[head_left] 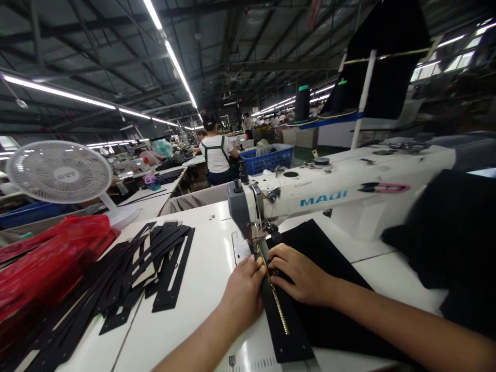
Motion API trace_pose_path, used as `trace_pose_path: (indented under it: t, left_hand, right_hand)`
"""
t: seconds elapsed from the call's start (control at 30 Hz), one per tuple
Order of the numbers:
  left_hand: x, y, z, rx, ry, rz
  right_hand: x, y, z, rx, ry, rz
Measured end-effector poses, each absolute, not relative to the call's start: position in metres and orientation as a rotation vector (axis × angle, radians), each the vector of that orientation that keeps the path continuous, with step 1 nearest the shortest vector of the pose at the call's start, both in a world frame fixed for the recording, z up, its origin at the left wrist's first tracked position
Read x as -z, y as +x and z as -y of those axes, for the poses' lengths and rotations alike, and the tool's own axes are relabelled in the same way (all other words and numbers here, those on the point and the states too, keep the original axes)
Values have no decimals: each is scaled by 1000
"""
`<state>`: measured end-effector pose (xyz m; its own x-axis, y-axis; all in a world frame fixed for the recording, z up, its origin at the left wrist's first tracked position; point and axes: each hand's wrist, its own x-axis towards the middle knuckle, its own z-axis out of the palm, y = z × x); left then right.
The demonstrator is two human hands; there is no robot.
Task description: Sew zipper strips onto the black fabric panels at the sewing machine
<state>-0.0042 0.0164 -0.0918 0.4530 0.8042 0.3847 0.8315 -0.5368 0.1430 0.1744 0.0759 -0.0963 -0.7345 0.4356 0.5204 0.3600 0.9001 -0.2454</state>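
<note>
A black fabric strip with a gold-toothed zipper point(279, 310) runs lengthwise under the needle area of a white sewing machine point(329, 188). My left hand point(245, 287) presses on the strip's left edge, fingers together close to the presser foot. On the zipper's other side, my right hand point(298, 274) has its fingers bent and pinched at the zipper and cloth; what sits between the fingertips is partly hidden. Beneath my right hand and forearm lies a larger black fabric panel point(310, 240), spread flat on the white table.
Many black slotted strips point(170, 279) are heaped on the table's left, beside a red plastic bag point(58, 263). Behind them stands a white fan point(62, 173). Pink-handled thread snips point(383, 187) rest on the machine arm. A blue basket point(267, 159) and a seated person point(216, 152) are farther back.
</note>
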Motion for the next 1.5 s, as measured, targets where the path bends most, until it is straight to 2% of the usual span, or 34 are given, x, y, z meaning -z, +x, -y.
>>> trace_pose_path:
  t: [0.13, 0.37, 0.53, 0.63, 0.8, 0.9, 1.5]
  left_hand:
    - [97, -1, 0, 633, -2587, 1487]
    - [103, 8, 19, 700, -2563, 1556]
    - [96, 10, 26, 915, -2567, 1572]
    - [94, 11, 27, 996, -2556, 1582]
    - [101, 10, 24, 831, -2535, 1502]
    - [104, 7, 22, 743, -2551, 1444]
    - [97, -2, -18, 843, -2587, 1518]
  right_hand:
    - [99, 175, -66, -7, -695, 2517]
    - [95, 178, -39, 86, -837, 2507]
    - [75, 194, 11, -57, -628, 2495]
    - [82, 197, 26, 62, -551, 2541]
    - [121, 180, 17, 366, -523, 2350]
    - [132, 173, 13, 413, -526, 2289]
    - [113, 161, -23, 367, -557, 2245]
